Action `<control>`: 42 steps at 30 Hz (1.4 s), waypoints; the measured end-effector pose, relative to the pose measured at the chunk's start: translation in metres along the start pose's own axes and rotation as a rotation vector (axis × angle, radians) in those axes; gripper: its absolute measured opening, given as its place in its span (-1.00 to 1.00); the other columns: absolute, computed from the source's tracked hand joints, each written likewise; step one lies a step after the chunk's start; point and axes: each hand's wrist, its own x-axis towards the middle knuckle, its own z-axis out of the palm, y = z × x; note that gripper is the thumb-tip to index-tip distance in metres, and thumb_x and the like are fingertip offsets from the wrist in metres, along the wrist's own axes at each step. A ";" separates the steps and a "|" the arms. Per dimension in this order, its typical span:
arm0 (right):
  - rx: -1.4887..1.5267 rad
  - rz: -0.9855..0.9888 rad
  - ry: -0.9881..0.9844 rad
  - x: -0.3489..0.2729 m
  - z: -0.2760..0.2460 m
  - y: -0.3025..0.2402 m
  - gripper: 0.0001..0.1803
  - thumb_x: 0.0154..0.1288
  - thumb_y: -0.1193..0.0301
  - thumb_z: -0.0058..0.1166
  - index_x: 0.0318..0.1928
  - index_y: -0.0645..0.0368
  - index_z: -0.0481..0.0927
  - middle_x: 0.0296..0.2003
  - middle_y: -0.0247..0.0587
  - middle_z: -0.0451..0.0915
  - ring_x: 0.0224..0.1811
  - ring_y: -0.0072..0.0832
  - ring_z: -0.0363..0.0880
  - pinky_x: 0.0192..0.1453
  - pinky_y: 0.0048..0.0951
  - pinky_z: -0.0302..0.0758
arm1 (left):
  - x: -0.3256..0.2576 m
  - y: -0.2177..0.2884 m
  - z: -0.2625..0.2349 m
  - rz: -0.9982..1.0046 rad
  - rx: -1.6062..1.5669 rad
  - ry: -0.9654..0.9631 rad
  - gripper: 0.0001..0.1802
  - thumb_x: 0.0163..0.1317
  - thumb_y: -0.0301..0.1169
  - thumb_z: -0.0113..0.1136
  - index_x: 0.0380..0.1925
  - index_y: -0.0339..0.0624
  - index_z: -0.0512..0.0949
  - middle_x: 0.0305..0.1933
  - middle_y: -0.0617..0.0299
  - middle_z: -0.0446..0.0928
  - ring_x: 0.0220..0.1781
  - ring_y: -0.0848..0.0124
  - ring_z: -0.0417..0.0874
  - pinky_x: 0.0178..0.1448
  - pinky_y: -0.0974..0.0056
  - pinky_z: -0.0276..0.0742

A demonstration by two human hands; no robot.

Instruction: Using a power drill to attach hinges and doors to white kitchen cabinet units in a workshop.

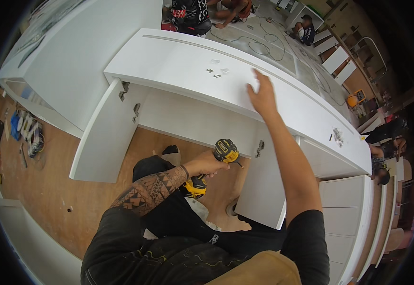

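A cordless drill (216, 166), yellow and black, is held in the left hand (206, 165), whose fingers are closed around its handle. The round black-and-yellow head of the drill is turned toward the inner face of the right-hand door (264, 185), and its bit is pointed near a metal hinge (259, 148) fixed close to that door's upper edge. The yellow battery base is seen below the hand, above the dark trousers.

The right hand (263, 95) is laid flat, fingers spread and gripping nothing, on the white top of the cabinet (178, 61), close to its front edge and toward the right half of the top. A few small metal fittings (216, 71) are scattered on the top, to the left of that hand, near the middle. More small parts (338, 137) lie near the right end of the top.

The left-hand door (100, 137) is swung open, with two hinges (130, 100) showing along its upper inner edge. The wooden floor (45, 190) is visible beneath the open cabinet front. Tools (24, 135) lie on the floor at the far left.
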 end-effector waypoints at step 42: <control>0.913 0.669 0.137 0.047 0.036 -0.075 -0.84 0.31 0.41 0.27 -0.31 0.28 0.67 -0.39 -0.23 0.62 -0.36 -0.53 0.56 -0.30 -0.52 0.51 | 0.020 0.042 0.015 0.120 0.132 -0.025 -0.52 0.16 0.00 0.43 -0.46 -0.25 0.63 -0.59 0.18 0.61 -0.60 0.39 0.65 -0.44 0.29 0.61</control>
